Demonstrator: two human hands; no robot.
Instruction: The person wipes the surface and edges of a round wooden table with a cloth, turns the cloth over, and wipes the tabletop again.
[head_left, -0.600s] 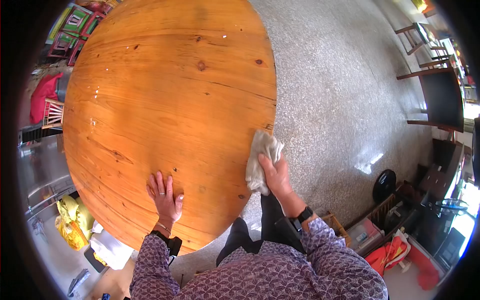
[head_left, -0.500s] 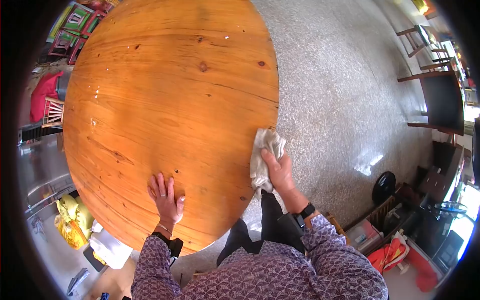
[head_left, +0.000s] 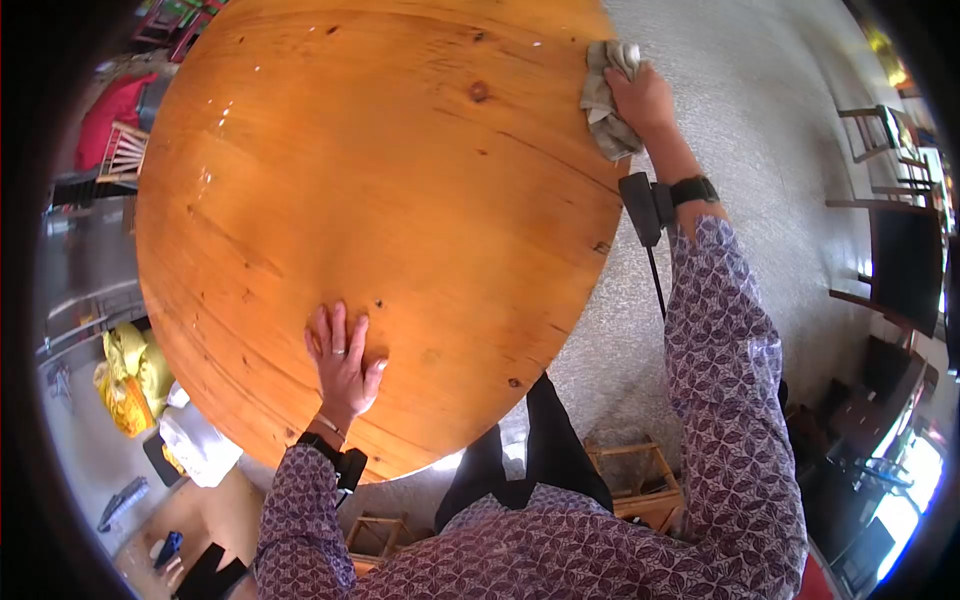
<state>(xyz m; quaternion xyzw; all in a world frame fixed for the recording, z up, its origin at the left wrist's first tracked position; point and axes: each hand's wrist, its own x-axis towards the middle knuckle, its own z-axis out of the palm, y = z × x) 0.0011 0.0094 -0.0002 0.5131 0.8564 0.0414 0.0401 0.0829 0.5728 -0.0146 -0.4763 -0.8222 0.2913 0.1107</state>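
Note:
A round wooden table [head_left: 400,230] with dark knots fills the middle of the view, and small white bits [head_left: 222,112] lie on its left part. My left hand [head_left: 345,370] rests on the near part of the tabletop, fingers spread, holding nothing. At the far right edge of the table, my right hand [head_left: 643,98] is closed on a crumpled greyish cloth [head_left: 604,108]. The cloth lies over the rim, and my right arm is stretched forward.
Dark chairs [head_left: 905,262] stand at the right on the grey speckled floor [head_left: 740,120]. Wooden stools [head_left: 640,480] are by my legs. Yellow bags [head_left: 135,375] and a white bag [head_left: 200,440] sit at the lower left, a bamboo chair [head_left: 123,152] at the upper left.
My right hand has moved the cloth forward along the table's right edge, away from my body. My left hand remains spread on the tabletop. The camera view has shifted.

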